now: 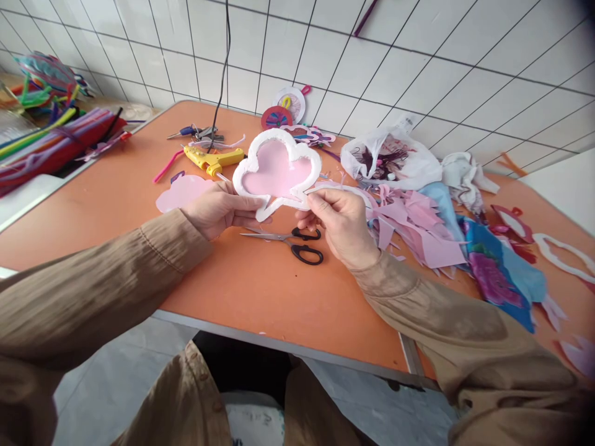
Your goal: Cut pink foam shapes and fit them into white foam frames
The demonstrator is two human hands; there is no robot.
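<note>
A cloud-shaped craft piece is held up over the table, with a thick white rim around a pink centre. My left hand grips its lower left edge, thumb in front and fingers behind. At the lower right edge, my right hand pinches the white rim between thumb and fingers. A narrow white strip end juts down at the bottom, near my left fingertips. Below the piece lie scissors with black handles. Left of it, beyond my left hand, are a pink cloud-shaped cutout and a yellow glue gun.
Pink scraps are heaped on the right, beside a white plastic bag and blue floral fabric. Coloured pipe cleaners fill the far left. A black cable hangs down the tiled wall. Keys lie behind the glue gun.
</note>
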